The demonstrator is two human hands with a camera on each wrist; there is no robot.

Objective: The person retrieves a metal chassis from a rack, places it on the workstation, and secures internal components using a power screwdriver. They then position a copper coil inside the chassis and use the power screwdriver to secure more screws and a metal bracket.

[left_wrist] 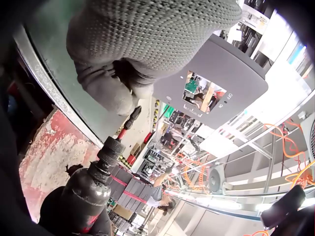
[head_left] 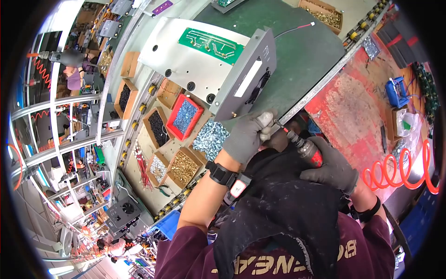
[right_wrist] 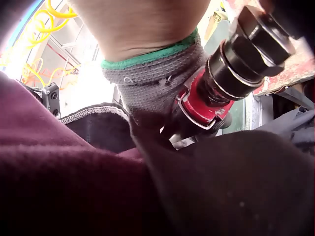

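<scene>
The left hand [head_left: 246, 137], in a grey glove, is beside the lower corner of a grey metal panel [head_left: 251, 69] standing upright on a white plate [head_left: 186, 60] that carries a green circuit board [head_left: 211, 45]. In the left wrist view the left hand [left_wrist: 147, 44] has curled fingers; whatever lies inside them is hidden. Just at its fingertips is the tip of the bit [left_wrist: 129, 123] of a red and black power screwdriver [head_left: 306, 151]. The right hand [head_left: 332, 167] grips that screwdriver's body. In the right wrist view, the screwdriver [right_wrist: 211, 93] partly hides the glove [right_wrist: 152, 83].
Left of the plate are a red tray [head_left: 199, 114] of small screws, cardboard boxes of fasteners [head_left: 183, 167] and a pile of silvery parts [head_left: 211, 138]. A cable [head_left: 292, 30] trails from the panel. A metal rail [head_left: 320, 86] edges the green mat [head_left: 302, 56]; a red coiled hose [head_left: 399, 172] hangs right.
</scene>
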